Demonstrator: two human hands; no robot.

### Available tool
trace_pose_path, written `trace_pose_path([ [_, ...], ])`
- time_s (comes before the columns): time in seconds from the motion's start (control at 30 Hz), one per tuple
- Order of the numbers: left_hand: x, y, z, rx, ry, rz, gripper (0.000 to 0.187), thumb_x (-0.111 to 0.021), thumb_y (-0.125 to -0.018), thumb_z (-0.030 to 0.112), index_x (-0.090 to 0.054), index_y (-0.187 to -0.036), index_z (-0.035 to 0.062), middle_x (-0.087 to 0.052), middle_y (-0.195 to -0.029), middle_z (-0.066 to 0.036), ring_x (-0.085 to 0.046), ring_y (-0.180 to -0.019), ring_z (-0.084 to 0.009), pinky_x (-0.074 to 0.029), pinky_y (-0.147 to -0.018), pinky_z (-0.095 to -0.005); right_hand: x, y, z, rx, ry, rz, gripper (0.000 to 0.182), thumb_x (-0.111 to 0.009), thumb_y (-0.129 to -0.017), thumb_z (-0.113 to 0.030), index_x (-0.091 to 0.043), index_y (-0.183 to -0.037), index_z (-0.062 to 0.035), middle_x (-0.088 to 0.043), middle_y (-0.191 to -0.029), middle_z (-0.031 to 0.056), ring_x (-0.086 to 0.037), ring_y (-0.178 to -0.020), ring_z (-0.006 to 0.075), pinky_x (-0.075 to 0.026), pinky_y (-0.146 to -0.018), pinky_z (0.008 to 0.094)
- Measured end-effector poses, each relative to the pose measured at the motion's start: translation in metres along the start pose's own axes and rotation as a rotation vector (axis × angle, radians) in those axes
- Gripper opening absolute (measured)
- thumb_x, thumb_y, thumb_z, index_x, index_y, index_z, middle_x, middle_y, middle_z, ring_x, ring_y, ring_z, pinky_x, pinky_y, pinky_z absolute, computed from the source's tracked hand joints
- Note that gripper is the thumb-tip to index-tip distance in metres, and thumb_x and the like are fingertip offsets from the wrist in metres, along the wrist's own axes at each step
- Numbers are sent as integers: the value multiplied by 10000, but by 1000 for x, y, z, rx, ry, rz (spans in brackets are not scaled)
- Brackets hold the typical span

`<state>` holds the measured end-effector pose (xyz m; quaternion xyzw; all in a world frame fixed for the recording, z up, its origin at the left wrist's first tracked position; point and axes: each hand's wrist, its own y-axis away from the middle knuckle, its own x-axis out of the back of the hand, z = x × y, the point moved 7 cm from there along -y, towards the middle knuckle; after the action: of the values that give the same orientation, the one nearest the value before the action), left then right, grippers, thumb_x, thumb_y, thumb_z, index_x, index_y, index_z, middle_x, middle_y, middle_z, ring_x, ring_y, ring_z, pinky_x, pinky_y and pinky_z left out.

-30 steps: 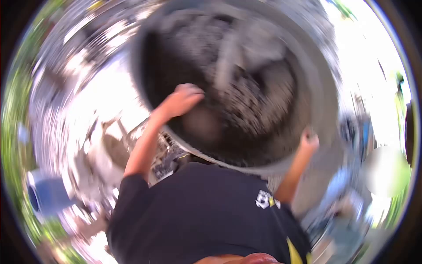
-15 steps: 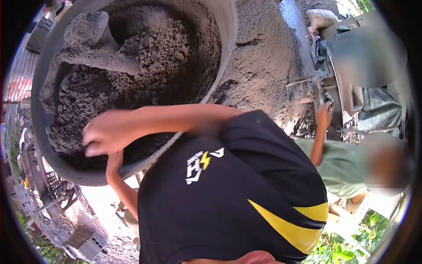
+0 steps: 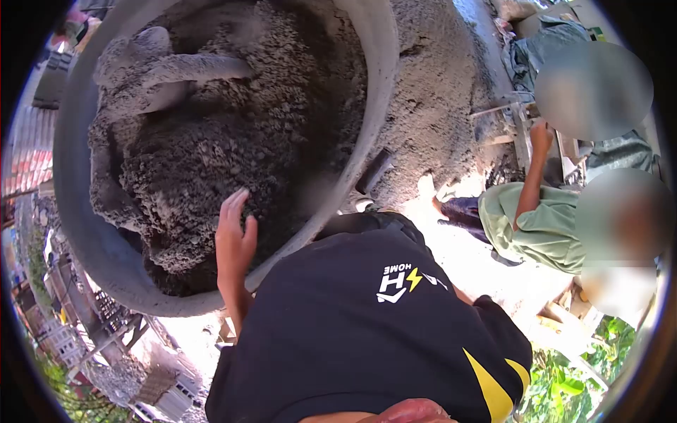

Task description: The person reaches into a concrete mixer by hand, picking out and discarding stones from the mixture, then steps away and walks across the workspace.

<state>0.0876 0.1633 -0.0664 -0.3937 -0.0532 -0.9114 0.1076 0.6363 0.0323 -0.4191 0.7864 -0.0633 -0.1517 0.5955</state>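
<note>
My left hand (image 3: pixel 235 236) is over the near edge of the grey, crumbly mix (image 3: pixel 204 162) inside a large round metal drum (image 3: pixel 381 77). Its fingers are stretched out, the thumb stands apart, and nothing is held. Whether the fingertips touch the mix is unclear. A paddle (image 3: pixel 201 68) caked with the same material crosses the upper left of the drum. My right hand is out of sight, with only a little skin of that arm beside my black shirt.
A co-worker in a green shirt (image 3: pixel 536 218) is at the right, one hand (image 3: pixel 541 137) by a wooden frame (image 3: pixel 522 141). A heap of grey sand (image 3: pixel 437 92) lies beyond the drum's right rim. Green leaves (image 3: pixel 564 374) show at the lower right.
My right hand has left the drum and gone out of view. My left hand has moved up and right over the mix. The paddle and mix have shifted, and my torso has turned.
</note>
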Motion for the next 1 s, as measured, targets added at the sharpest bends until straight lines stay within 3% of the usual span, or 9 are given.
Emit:
trace_pose_path([
  [0.17, -32, -20, 75, -208, 228, -184, 498, -480, -807, -27, -475, -1304, 9, -530, -1278, -178, -525, -1175, -337, -411, -1003, -369, -105, 138, -27, -116, 2, -46, 454, -512, -916, -466, -620, -1057, -48, -656, -1055, 129, -623, -926, 214, -493, -860, 324],
  [0.23, -46, -15, 82, -150, 428, -247, 535, -455, -806, -43, -447, -1338, 10, -529, -1290, -188, -538, -1167, -327, -417, -999, -378, -127, 180, -40, -124, -5, -61, 460, -509, -916, -472, -619, -1067, -51, -656, -1058, 124, -624, -924, 211, -494, -862, 321],
  [0.3, -57, -14, 84, -221, 426, -269, 532, -428, -823, -26, -433, -1354, 9, -522, -1301, -198, -542, -1164, -326, -420, -994, -390, -135, 216, -53, -124, 6, -43, 466, -506, -917, -478, -618, -1077, -55, -656, -1062, 119, -626, -921, 209, -495, -865, 318],
  [0.4, -56, -6, 67, -103, 296, -254, 489, -399, -885, 86, -419, -1367, 6, -519, -1302, -206, -535, -1174, -329, -408, -1003, -395, -151, 266, -75, -156, 98, 68, 488, -511, -912, -476, -603, -1141, -56, -654, -1070, 109, -634, -891, 204, -500, -850, 311],
  [0.53, -73, -6, 48, -67, 289, -268, 500, -360, -977, 289, -372, -1412, 43, -508, -1325, -183, -523, -1172, -317, -401, -988, -390, -143, 264, -94, -124, 219, 66, 497, -510, -914, -467, -597, -1162, -45, -654, -1069, 107, -633, -885, 197, -502, -839, 311],
  [0.73, -73, 3, 59, -69, 60, -254, 489, -369, -946, 197, -365, -1399, 12, -463, -1366, -207, -437, -1277, -353, -336, -1061, -404, -118, 238, -120, -25, 619, 0, 480, -483, -939, -442, -620, -1137, -27, -652, -1071, 109, -617, -917, 169, -486, -832, 318],
  [0.9, -79, -1, 20, -109, -140, -132, 444, -400, -950, 185, -433, -1351, -2, -479, -1355, -202, -433, -1286, -337, -330, -1072, -379, -67, 192, -131, 216, 743, -92, 501, -454, -959, -453, -621, -1136, -15, -652, -1051, 112, -590, -949, 205, -431, -900, 318],
  [0.93, -72, 1, 29, -182, -156, -5, 432, -422, -940, 148, -439, -1343, -4, -499, -1326, -201, -469, -1247, -344, -356, -1048, -374, -77, 236, -164, 372, 1097, 156, 502, -438, -966, -455, -621, -1146, -24, -640, -1080, 111, -565, -1009, 236, -403, -940, 339],
  [1.0, -55, 25, 73, -312, -103, 293, 409, -432, -924, 105, -472, -1310, -22, -539, -1262, -193, -535, -1156, -310, -398, -991, -354, 51, 117, -299, 782, 1642, 496, 379, -482, -934, -377, -625, -1114, -76, -636, -1043, 117, -583, -893, 219, -440, -790, 341],
])
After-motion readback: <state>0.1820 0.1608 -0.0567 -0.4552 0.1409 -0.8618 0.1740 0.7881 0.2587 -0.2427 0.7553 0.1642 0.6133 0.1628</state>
